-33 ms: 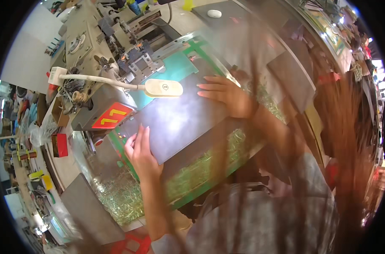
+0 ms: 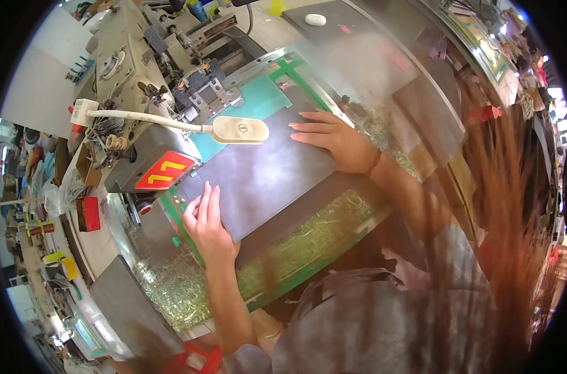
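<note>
A flat dark grey sheet (image 2: 265, 187) lies on the bed of an industrial sewing machine, brightly lit in its middle. At its left edge rests my left hand (image 2: 210, 224), fingers stretched out and pointing away from me. My right hand (image 2: 339, 140) lies flat on the far right part of the same sheet, with its fingers extended to the left. Neither hand grips anything. Around and under the sheet runs a green frame (image 2: 283, 283), and a teal panel (image 2: 258, 100) shows beyond it.
A white gooseneck lamp (image 2: 240, 130) hangs over the sheet. The sewing machine head (image 2: 134, 68) stands at the far left, with a red plate (image 2: 165, 170) on its end. Shiny scraps (image 2: 177, 299) lie around the frame. More grey sheets (image 2: 134, 305) lie left and right. Blurred hair strands cross the right side.
Hair strands in front of the view have shifted, leaving the right forearm and the sheet less covered. Both hands keep their places on the sheet.
</note>
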Tool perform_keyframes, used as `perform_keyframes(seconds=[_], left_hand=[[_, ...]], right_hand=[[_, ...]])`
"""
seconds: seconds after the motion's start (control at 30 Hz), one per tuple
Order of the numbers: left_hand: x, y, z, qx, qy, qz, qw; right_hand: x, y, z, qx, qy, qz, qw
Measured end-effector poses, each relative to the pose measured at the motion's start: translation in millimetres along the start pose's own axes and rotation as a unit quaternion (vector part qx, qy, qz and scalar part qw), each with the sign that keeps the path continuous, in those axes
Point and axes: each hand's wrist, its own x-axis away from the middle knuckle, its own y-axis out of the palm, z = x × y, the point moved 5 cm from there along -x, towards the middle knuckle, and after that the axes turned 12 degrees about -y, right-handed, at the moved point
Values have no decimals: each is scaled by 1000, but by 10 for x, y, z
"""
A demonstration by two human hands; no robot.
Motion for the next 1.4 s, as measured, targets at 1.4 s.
perform_keyframes(seconds=[1.4], left_hand=[[128,-243,-514,-39,-19,-56,997]], right_hand=[[-310,349,-342,24,10,-25,999]])
